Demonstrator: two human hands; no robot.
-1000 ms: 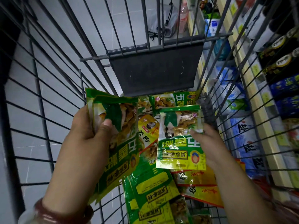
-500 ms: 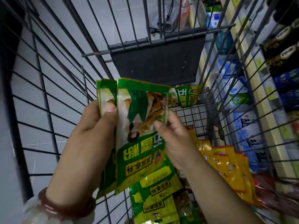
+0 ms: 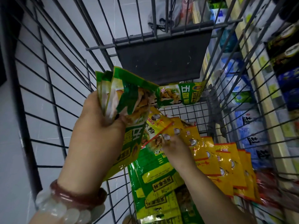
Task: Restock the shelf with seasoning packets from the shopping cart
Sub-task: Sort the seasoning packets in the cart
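Observation:
My left hand grips a fanned stack of green seasoning packets, held up above the wire shopping cart. Down in the cart, my right hand reaches in, its fingers curled on the edge of a packet among the pile; motion blur hides the exact hold. More green packets lie flat at the cart's near end. A row of yellow packets leans along the right side. One green packet stands against the cart's far end.
A dark grey flap hangs at the cart's far end. Store shelves with blue-and-white salt bags run along the right, outside the wire side. Grey tiled floor shows through the left side.
My right hand let go of the green packet, now in my left hand's stack, and dropped down into the cart's pile. The left hand tilted its stack.

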